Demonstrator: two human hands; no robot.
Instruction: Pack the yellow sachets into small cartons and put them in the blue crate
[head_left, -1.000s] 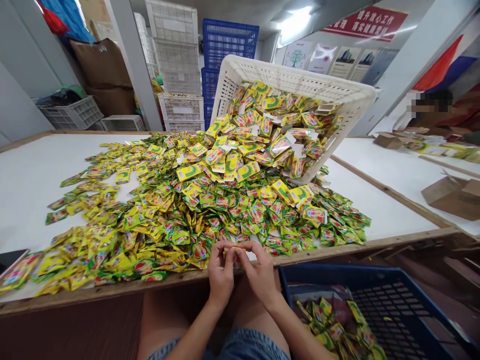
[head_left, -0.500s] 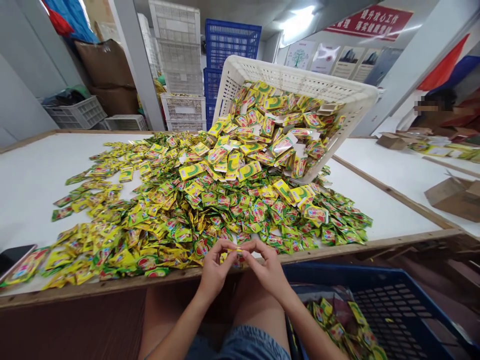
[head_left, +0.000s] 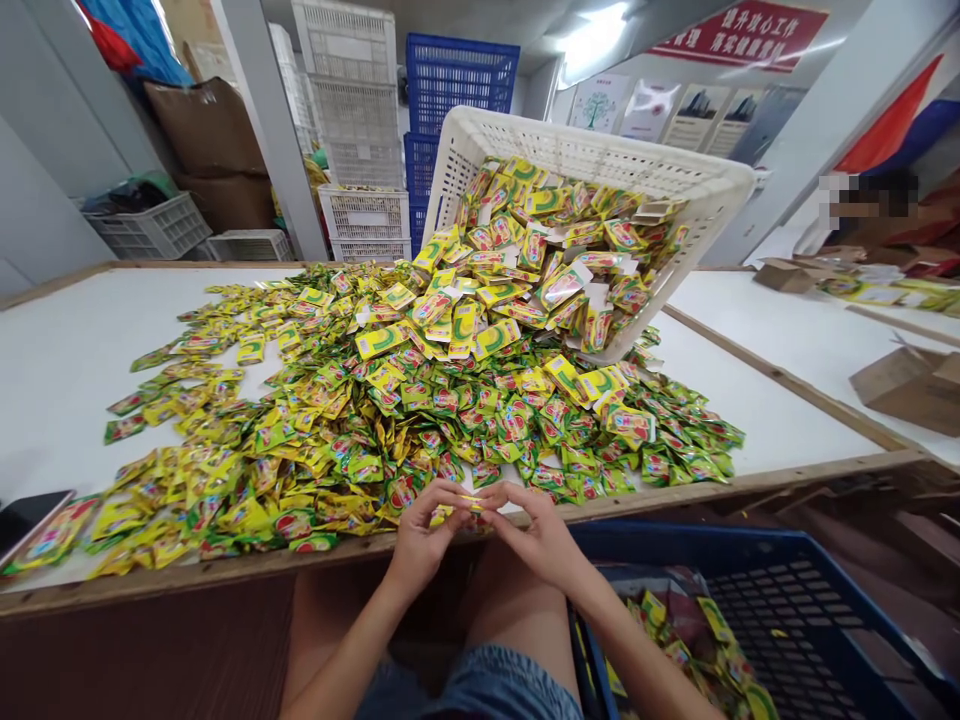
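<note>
At the table's front edge, both my hands pinch one small yellow box (head_left: 474, 504), mostly hidden by the fingers. My left hand (head_left: 427, 532) has it by the left end, thumb below and fingers above. From the other side, my right hand (head_left: 529, 530) grips the right end, its fingertips close to the left ones. Just beyond the hands spreads a heap of small green and yellow sachets (head_left: 442, 400) with red fruit pictures. Yellow printed boxes (head_left: 463, 330), some with white flaps out, spill onto it from a tilted white plastic crate (head_left: 694, 190).
A blue crate (head_left: 697, 535) below the table at right holds more packets. A phone (head_left: 30, 518) lies at the left edge beside a larger packet (head_left: 56, 535). Wooden strips (head_left: 787, 380) border the table; a cardboard box (head_left: 904, 385) and another person (head_left: 874, 205) are at right.
Both hands still hold the small box at nearly the same spot. My left fingers have shifted slightly on it, and the camera view has moved a little.
</note>
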